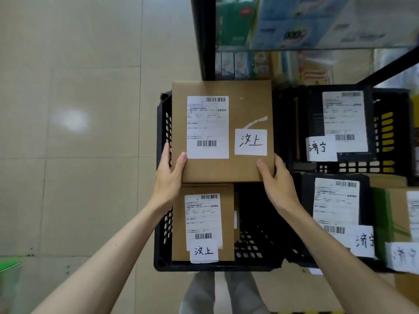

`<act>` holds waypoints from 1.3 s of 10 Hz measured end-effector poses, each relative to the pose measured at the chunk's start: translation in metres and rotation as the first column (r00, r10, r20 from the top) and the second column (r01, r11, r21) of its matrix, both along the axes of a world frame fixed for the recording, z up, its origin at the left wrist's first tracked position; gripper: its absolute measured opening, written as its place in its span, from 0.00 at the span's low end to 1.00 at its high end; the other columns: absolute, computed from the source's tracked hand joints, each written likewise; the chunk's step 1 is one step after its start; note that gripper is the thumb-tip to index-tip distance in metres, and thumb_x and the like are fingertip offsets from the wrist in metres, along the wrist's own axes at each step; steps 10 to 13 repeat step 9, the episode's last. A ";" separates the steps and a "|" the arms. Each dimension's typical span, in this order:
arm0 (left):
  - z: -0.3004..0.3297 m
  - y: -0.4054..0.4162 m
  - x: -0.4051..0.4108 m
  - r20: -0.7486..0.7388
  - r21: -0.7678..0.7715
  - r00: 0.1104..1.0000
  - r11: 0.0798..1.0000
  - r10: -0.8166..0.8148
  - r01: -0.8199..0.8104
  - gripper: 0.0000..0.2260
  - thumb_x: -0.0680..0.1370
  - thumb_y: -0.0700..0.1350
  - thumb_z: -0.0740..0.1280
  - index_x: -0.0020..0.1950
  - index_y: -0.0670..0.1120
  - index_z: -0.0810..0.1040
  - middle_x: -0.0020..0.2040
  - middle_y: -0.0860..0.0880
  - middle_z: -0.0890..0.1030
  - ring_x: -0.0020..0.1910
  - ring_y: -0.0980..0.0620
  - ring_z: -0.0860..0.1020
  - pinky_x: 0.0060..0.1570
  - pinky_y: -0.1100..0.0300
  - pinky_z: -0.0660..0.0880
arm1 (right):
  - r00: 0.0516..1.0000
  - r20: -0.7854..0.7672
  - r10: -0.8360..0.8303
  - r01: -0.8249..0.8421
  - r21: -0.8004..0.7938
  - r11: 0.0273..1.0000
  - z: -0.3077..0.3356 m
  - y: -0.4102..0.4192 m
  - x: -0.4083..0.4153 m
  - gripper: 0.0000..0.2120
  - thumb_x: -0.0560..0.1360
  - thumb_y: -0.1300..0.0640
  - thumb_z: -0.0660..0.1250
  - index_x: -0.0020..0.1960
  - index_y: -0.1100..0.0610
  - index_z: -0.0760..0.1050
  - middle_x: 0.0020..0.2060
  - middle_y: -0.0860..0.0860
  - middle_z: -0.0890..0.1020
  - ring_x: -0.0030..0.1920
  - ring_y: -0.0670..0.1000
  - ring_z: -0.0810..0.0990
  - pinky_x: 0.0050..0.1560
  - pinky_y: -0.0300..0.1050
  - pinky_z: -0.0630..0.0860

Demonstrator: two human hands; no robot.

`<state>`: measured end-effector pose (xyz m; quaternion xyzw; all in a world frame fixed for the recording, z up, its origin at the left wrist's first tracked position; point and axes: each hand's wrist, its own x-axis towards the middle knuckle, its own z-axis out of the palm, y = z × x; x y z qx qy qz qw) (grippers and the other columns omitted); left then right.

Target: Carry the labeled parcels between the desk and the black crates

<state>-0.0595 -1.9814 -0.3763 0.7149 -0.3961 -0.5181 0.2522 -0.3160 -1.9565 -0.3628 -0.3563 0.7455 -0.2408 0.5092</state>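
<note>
Brown parcel [223,130] held flat over far half of black crate [162,132], above a smaller parcel [203,223]. Left hand [169,177] and right hand [275,180] grip its near corners, thumbs on top. Risk: near-edge hold only; far end could tip, catching the rim.

The green-sided box [394,220] is cut by the right edge — its handwritten slip [402,257] blurred.
</note>
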 end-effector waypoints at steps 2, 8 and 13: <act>0.039 -0.015 -0.007 0.545 -0.212 0.777 0.844 -0.316 0.492 0.24 0.86 0.45 0.59 0.81 0.42 0.60 0.82 0.46 0.58 0.81 0.51 0.55 0.79 0.58 0.52 | 0.805 -0.476 0.353 -0.438 -0.076 0.896 0.039 -0.025 0.001 0.26 0.85 0.50 0.55 0.80 0.56 0.56 0.81 0.51 0.55 0.79 0.50 0.52 0.76 0.45 0.53; 0.033 -0.019 -0.034 0.694 0.159 0.309 0.557 -0.650 0.815 0.24 0.87 0.50 0.48 0.83 0.44 0.54 0.83 0.44 0.51 0.82 0.43 0.49 0.80 0.44 0.53 | 0.493 -0.605 0.625 -0.734 0.096 0.672 0.025 -0.030 0.021 0.25 0.86 0.51 0.48 0.81 0.59 0.54 0.81 0.56 0.50 0.81 0.56 0.45 0.80 0.50 0.49; 0.065 -0.026 -0.038 0.688 0.225 0.242 0.518 -0.685 0.825 0.24 0.88 0.51 0.46 0.84 0.46 0.50 0.84 0.45 0.48 0.83 0.46 0.47 0.80 0.47 0.50 | 0.485 -0.584 0.651 -0.754 0.098 0.650 0.044 -0.041 0.015 0.22 0.86 0.51 0.48 0.77 0.58 0.61 0.80 0.56 0.56 0.79 0.56 0.53 0.77 0.52 0.57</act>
